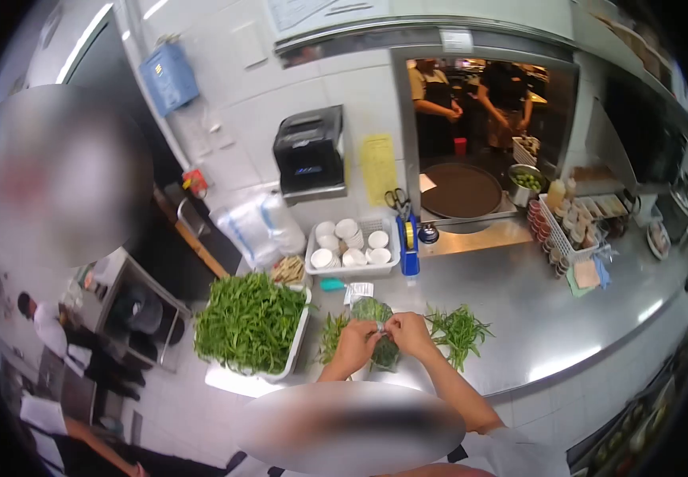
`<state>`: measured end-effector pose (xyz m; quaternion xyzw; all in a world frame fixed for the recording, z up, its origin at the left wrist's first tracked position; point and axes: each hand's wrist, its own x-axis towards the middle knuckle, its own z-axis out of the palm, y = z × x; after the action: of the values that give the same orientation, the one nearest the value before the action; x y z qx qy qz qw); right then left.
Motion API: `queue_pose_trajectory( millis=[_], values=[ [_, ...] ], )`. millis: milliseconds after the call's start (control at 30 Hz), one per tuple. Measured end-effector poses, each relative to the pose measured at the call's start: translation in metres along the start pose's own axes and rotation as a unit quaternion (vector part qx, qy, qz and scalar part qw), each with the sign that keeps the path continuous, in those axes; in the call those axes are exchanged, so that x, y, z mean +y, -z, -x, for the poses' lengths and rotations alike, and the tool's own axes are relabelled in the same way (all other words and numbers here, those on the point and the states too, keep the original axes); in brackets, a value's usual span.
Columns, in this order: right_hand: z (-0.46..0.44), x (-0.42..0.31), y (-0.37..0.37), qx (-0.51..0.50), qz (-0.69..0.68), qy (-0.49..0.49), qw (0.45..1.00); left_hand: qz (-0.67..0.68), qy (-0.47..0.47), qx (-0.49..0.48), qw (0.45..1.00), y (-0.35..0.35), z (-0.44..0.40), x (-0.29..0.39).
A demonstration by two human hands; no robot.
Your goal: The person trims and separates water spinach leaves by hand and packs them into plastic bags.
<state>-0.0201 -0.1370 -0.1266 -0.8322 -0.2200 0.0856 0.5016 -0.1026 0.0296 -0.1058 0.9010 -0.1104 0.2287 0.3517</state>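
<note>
On the steel counter, a clear plastic bag of greens (372,308) lies between my hands. My left hand (353,347) is closed, its fingertips pinching the middle of the bag. From the other side my right hand (410,334) pinches at the same spot, also closed, with the fingertips of both hands nearly touching. Just beyond my right hand rests a loose bunch of leafy greens (461,332). A smaller bunch of greens (331,335) lies beside my left hand. Further left stands a white tub (299,338) heaped with leafy greens (249,318).
Behind the hands are a white basket (352,269) of small cups, a blue tape dispenser (410,253) and scissors (398,201). A round brown tray (461,191) sits in the pass-through window, with people beyond. Condiment bottles (557,193) stand at right. Other people are at left.
</note>
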Motion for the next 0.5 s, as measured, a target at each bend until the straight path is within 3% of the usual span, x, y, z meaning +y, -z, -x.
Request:
queue_pose_trajectory(
  millis=[133, 233, 267, 333, 433, 500],
  values=[
    [0.02, -0.007, -0.014, 0.072, 0.022, 0.037, 0.996, -0.12, 0.064, -0.04, 0.99, -0.008, 0.011, 0.008],
    [0.02, -0.002, -0.023, 0.066, -0.064, -0.008, 0.996, -0.128, 0.11, -0.062, 0.984, -0.015, 0.02, 0.008],
    [0.02, 0.002, -0.025, 0.058, -0.106, -0.049, 0.991, -0.098, 0.101, -0.042, 0.989, -0.016, 0.022, 0.006],
    [0.02, 0.001, -0.019, 0.05, -0.266, -0.045, 0.962, 0.034, 0.188, 0.016, 0.981, -0.013, 0.018, 0.012],
    [0.017, -0.006, -0.016, 0.05, -0.21, -0.016, 0.976, 0.218, 0.272, 0.081, 0.934, -0.025, 0.019, 0.005],
    [0.012, -0.011, -0.01, 0.047, -0.273, -0.07, 0.958, 0.31, 0.276, 0.127, 0.901, -0.03, 0.017, 0.003]
  ],
)
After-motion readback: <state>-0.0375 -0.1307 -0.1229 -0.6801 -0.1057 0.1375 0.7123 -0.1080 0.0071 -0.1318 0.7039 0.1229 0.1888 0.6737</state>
